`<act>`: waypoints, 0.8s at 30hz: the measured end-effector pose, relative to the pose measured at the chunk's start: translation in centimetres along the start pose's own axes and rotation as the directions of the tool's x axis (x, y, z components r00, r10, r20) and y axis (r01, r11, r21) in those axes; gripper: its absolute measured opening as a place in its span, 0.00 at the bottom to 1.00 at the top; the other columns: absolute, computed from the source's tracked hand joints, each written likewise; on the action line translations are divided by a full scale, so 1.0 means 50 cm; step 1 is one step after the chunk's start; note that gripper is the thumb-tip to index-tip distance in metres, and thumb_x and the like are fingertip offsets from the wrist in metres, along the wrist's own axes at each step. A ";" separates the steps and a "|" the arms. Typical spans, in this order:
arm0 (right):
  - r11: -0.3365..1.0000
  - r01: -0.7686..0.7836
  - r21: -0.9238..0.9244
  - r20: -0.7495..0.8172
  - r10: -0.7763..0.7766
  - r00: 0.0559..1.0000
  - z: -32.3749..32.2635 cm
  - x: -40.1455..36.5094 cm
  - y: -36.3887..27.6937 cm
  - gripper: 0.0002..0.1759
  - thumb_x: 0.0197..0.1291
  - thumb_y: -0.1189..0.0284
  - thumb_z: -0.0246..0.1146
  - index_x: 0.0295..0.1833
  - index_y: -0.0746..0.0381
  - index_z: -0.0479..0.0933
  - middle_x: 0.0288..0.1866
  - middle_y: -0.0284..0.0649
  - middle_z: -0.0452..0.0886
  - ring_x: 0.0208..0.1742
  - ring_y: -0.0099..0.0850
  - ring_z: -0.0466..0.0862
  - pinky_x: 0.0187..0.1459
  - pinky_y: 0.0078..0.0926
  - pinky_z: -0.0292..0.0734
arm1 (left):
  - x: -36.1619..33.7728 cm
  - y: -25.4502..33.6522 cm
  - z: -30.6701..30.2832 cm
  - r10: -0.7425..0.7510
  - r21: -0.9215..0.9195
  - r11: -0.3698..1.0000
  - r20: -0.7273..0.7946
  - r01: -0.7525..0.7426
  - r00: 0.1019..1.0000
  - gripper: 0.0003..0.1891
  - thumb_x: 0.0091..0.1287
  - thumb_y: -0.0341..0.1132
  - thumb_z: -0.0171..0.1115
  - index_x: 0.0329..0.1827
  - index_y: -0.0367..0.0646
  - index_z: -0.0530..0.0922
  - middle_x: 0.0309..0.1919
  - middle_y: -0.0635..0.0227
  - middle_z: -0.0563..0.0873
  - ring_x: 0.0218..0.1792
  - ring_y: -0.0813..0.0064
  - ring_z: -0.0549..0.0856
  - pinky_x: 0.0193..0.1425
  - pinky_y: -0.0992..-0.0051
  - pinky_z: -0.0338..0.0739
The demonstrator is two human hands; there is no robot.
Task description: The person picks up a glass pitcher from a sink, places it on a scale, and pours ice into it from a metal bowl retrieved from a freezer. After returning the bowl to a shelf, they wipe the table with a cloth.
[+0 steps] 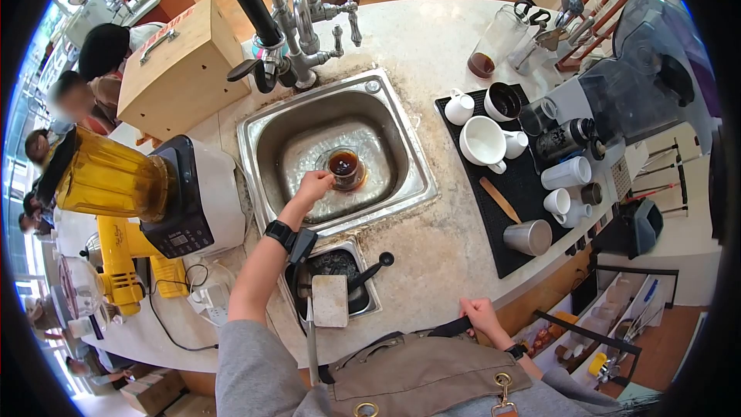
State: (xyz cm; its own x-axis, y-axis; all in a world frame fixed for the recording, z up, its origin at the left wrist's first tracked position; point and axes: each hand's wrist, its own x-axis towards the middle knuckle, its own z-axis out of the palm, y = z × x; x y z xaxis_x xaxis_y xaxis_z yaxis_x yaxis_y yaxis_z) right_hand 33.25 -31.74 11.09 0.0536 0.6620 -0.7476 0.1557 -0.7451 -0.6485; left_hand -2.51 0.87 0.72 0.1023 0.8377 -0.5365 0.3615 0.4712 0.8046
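Over the steel sink (332, 93), my left hand (315, 185) grips a small glass cup (343, 162) of dark brown liquid by its near left side. Under the cup, a round glass saucer or base shows against the sink bottom. My right hand (480, 315) is closed at the counter's front edge, beside a dark strap of the apron (432, 371); whether it holds the strap is hard to see. The metal faucet (305, 54) stands behind the sink.
Right of the sink, a black mat (502, 243) bears white cups (482, 141) and a steel cup (528, 238). A yellow blender (116, 177) and wooden box (181, 69) stand left. A small sink (370, 262) is in front. People are behind.
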 end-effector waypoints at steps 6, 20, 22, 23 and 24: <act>1.000 -0.005 0.017 0.006 0.005 1.000 -0.002 0.004 0.011 0.24 0.64 0.64 0.53 0.17 0.66 0.73 0.09 0.37 0.71 0.06 0.23 0.70 0.08 0.17 0.61 | -0.005 -0.004 -0.002 -0.021 -0.018 1.000 -0.035 0.020 0.999 0.12 0.65 0.36 0.54 0.28 0.37 0.79 0.19 0.75 0.75 0.17 0.85 0.68 0.18 0.81 0.60; 1.000 -0.005 -0.019 0.008 0.005 1.000 -0.004 0.002 0.004 0.24 0.63 0.63 0.53 0.18 0.67 0.74 0.09 0.37 0.71 0.07 0.23 0.71 0.09 0.17 0.63 | -0.020 -0.012 -0.003 -0.048 -0.035 0.998 0.052 0.049 0.998 0.10 0.62 0.34 0.56 0.30 0.37 0.80 0.22 0.71 0.78 0.22 0.82 0.73 0.22 0.79 0.64; 1.000 -0.008 -0.020 0.010 0.008 1.000 -0.003 0.000 -0.002 0.24 0.63 0.63 0.53 0.18 0.67 0.74 0.09 0.37 0.71 0.07 0.23 0.71 0.09 0.17 0.63 | -0.021 -0.015 -0.007 -0.047 -0.042 0.998 0.048 0.049 0.998 0.10 0.62 0.34 0.56 0.30 0.37 0.80 0.22 0.71 0.78 0.22 0.82 0.72 0.22 0.80 0.64; 1.000 -0.011 -0.021 0.011 0.011 1.000 -0.003 -0.001 -0.004 0.24 0.63 0.63 0.53 0.18 0.67 0.74 0.09 0.37 0.71 0.07 0.23 0.71 0.09 0.17 0.63 | -0.021 -0.017 -0.008 -0.046 -0.050 0.998 0.045 0.048 0.998 0.10 0.62 0.35 0.56 0.29 0.37 0.80 0.22 0.72 0.77 0.22 0.82 0.72 0.22 0.80 0.65; 1.000 -0.010 -0.022 0.010 0.011 1.000 -0.004 -0.001 -0.003 0.24 0.63 0.63 0.53 0.18 0.67 0.74 0.09 0.37 0.71 0.07 0.23 0.71 0.09 0.17 0.63 | -0.022 -0.015 -0.008 -0.046 -0.051 0.998 0.045 0.048 0.998 0.10 0.62 0.35 0.56 0.29 0.37 0.80 0.22 0.72 0.77 0.22 0.82 0.72 0.22 0.80 0.65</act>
State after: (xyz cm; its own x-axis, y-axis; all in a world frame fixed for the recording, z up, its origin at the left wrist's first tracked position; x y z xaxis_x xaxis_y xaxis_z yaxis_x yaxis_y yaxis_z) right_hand 33.44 -31.63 11.23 0.0451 0.6531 -0.7559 0.1765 -0.7500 -0.6374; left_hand -3.28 -0.28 0.81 0.1276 0.8020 -0.5836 0.3187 0.5241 0.7898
